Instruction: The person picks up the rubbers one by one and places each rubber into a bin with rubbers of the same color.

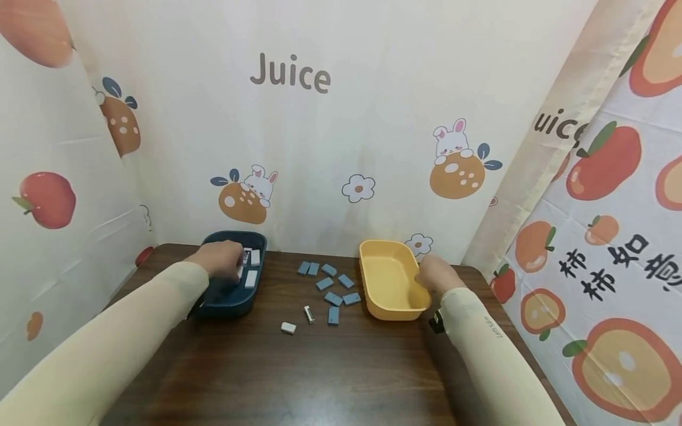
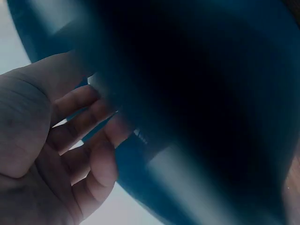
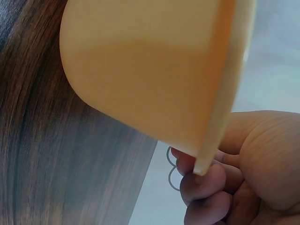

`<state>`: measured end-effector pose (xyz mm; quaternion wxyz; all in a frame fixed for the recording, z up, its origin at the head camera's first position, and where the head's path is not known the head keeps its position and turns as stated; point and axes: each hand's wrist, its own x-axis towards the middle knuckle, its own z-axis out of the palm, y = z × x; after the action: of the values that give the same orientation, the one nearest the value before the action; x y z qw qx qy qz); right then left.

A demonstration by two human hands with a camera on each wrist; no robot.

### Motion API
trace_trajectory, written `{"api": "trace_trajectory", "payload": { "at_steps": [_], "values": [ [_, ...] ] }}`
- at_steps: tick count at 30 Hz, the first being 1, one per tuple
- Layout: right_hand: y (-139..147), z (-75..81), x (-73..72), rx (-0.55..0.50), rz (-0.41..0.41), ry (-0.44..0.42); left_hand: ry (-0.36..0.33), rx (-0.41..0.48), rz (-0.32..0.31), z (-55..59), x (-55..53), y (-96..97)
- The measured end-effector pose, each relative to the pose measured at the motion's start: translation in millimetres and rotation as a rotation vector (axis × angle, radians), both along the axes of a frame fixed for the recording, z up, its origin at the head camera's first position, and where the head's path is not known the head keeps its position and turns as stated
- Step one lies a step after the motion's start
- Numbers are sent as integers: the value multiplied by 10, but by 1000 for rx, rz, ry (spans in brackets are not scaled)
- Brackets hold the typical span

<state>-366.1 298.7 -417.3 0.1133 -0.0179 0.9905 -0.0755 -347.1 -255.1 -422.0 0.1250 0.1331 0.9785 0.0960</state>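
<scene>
My left hand (image 1: 219,258) reaches over the near-left side of a dark blue tray (image 1: 228,310). Its fingers (image 2: 76,131) and thumb come together at a small white tile (image 1: 240,271); the tray wall hides part of the grip in the left wrist view. More white tiles (image 1: 250,278) lie inside that tray, some with dark markings. At the right side of a yellow tray (image 1: 388,272), my right hand (image 1: 436,274) grips the rim, its fingers (image 3: 205,185) curled below the edge. No tiles show in the yellow tray.
Several blue-grey tiles (image 1: 324,284) are scattered on the brown wooden table (image 1: 298,378) between the trays. Closer to me lie a white tile (image 1: 288,328) and a marked tile (image 1: 309,315). A printed curtain (image 1: 319,136) hangs behind the table's far edge.
</scene>
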Motion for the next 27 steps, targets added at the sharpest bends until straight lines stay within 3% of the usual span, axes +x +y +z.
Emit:
{"api": "trace_trajectory", "payload": {
  "at_steps": [12,22,27],
  "values": [
    [-14,19,-10,-2,-42,-65,-30,-26,-8,-123,-70,81],
    [-14,15,-9,-19,-41,-58,-49,-56,10,-58,22,155],
    [-20,17,-8,-8,-33,-52,-5,-38,-1,1,33,153]
  ]
}}
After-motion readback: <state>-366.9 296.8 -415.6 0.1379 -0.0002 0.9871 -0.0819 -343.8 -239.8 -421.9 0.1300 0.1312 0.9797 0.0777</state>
